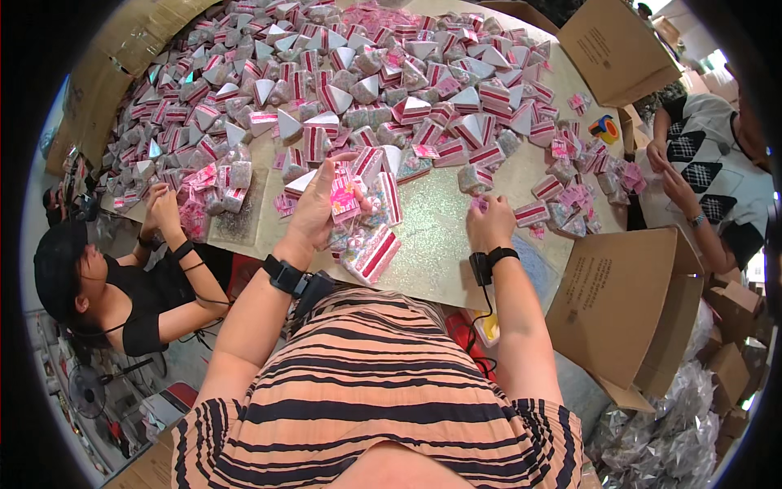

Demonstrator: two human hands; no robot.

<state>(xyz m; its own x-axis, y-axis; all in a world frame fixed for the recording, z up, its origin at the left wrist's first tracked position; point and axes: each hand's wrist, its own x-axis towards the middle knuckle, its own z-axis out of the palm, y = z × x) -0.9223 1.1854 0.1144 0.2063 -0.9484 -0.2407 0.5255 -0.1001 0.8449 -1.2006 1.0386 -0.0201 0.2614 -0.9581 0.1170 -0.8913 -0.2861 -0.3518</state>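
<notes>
A: What is the left hand [314, 213] doing?

B: It is gripping a bundle of small wedge-shaped packets [365, 213], red-and-white striped on the sides, with a pink card on top. The fingers are curling round the bundle and the thumb is pressing against its near side. The bundle is sitting just above the near edge of the table [440, 244], a little left of the middle.

A: And the right hand [489, 222]?

B: It is resting knuckles-up on the table, fingers bent over something small and pink [478, 203]. I cannot tell whether it is actually pinching that piece or only touching it. A single striped packet [531, 213] is lying just beside it, to the right.

A: What is lying around them?

B: A big heap of the same striped wedge packets [350, 90] is covering the far half of the table, and loose pink cards [582, 191] are scattered at the right side. A roll of tape [604, 128] is sitting near the far right edge.

A: Anyone else there?

B: Two other people. One in black at the left is working with both hands [163, 208] at the table's edge. Another at the right, in a white patterned shirt, is keeping their hands [668, 171] close to the pink cards. Open cardboard boxes [619, 301] are standing at the right of the person, near the right forearm.
</notes>
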